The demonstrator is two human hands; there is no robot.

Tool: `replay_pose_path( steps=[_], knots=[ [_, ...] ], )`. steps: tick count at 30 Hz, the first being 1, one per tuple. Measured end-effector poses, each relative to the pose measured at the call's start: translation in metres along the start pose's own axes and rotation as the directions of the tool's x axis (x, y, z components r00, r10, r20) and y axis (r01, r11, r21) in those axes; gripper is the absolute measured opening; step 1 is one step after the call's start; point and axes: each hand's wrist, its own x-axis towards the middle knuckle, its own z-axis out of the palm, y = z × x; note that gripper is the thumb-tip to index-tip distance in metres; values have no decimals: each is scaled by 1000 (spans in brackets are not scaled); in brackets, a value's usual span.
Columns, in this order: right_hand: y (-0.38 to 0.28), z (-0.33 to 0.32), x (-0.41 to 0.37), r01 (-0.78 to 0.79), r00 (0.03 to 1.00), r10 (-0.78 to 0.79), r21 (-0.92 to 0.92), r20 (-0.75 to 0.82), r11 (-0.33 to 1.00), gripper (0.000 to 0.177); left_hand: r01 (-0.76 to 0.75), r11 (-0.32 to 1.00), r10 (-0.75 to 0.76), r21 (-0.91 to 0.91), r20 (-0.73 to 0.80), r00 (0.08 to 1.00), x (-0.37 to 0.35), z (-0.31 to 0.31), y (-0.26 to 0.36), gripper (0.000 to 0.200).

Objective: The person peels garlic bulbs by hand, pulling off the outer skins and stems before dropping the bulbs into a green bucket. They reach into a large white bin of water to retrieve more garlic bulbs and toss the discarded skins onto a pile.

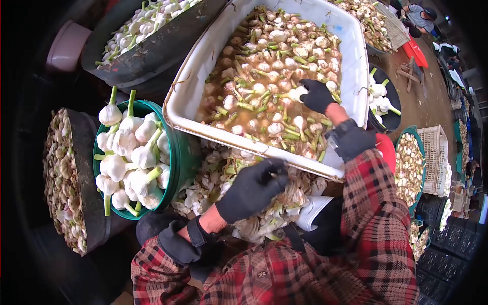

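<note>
A white tub [175,104] holds brown water with many garlic bulbs and cut green stems floating in it. Inside the tub, my right hand [317,96] in a black glove has its fingers closed on a garlic bulb [295,94] at the water's surface. My left hand [254,188], also gloved in black, is over the tub's near rim with its fingers curled together. What it may be holding is too small or hidden to make out. Loose garlic skins [218,175] are heaped below it, between the tub and my lap.
A green bucket [175,168] of clean white garlic stands left of the tub. Dark containers [91,183] of garlic surround it, with a pink bucket [68,46] behind. At right are a black basin [391,119], a green basket [416,133] and a beige crate [432,160]. A person [421,19] sits far right.
</note>
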Motion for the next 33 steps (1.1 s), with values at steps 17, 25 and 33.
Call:
replay_pose_path(
  steps=[17, 25, 33],
  knots=[
    [-165, -39, -159, 431, 858, -267, 332, -438, 839, 26, -191, 971, 94, -146, -501, 860, 15, -12, 1, 36],
    [-168, -32, -162, 432, 782, -370, 8, -502, 902, 5, -291, 926, 376, 241, -520, 767, 18, -7, -12, 36],
    [-162, -30, -160, 383, 862, -252, 240, -439, 892, 5, -297, 943, 333, 150, -429, 840, 17, -16, -10, 33]
  ],
)
